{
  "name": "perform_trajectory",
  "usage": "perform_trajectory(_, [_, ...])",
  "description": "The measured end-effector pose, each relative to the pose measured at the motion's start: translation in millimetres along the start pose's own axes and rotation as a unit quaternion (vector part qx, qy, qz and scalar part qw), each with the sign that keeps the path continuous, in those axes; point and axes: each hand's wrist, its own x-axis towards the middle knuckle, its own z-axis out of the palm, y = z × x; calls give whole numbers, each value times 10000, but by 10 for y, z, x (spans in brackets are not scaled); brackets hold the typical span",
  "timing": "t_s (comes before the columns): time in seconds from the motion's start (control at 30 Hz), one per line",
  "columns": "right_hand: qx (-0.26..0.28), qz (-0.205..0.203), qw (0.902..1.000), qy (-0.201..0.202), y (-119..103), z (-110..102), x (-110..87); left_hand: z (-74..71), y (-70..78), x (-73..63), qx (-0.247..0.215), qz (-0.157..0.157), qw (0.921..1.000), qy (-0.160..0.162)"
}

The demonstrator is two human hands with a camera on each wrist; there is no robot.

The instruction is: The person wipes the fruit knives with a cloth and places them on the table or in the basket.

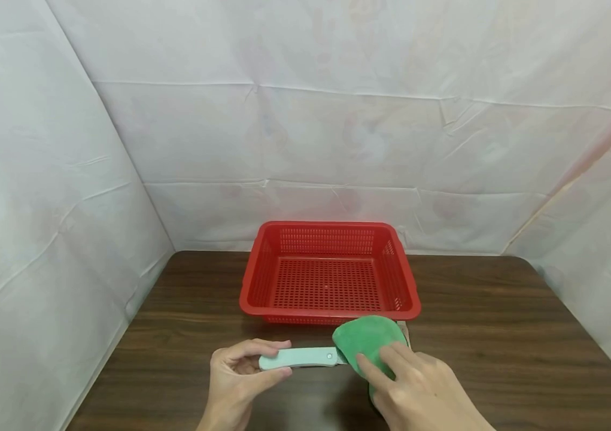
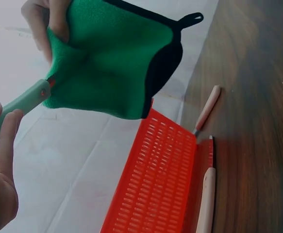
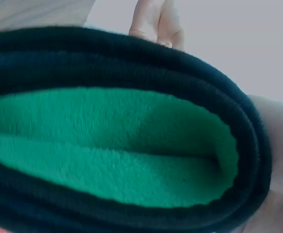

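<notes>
My left hand (image 1: 236, 378) grips the end of a knife (image 1: 305, 357) by its mint-green handle, thumb below and fingers above in the head view. A rivet shows near the blade end of that handle. Only a short piece of blade is visible; the green cloth (image 1: 367, 336) covers the rest. Folded over the blade, the cloth is pinched by my right hand (image 1: 418, 386). In the left wrist view the cloth (image 2: 107, 63) hangs down with dark edging and a small loop. Its fold, green inside the dark border, fills much of the right wrist view.
A red perforated basket (image 1: 332, 313) stands just beyond my hands, near the back of the dark wooden table (image 1: 472, 335). In the left wrist view, two pale pink-handled knives (image 2: 207, 199) lie on the table beside the basket. White sheeting (image 1: 337, 137) encloses the back and sides.
</notes>
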Motion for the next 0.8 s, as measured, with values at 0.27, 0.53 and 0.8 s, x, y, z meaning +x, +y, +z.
perform_trajectory(0.27, [-55, 306, 9995, -52, 67, -49, -98, -45, 33, -4, -92, -77, 9999, 92])
perform_trajectory(0.53, [-215, 575, 9980, -159, 120, -100, -158, -84, 55, 0, -183, 190, 9996, -55])
perform_trajectory(0.8, [-248, 747, 9969, -12, 137, -135, -155, -85, 37, 2, -58, 148, 9998, -148])
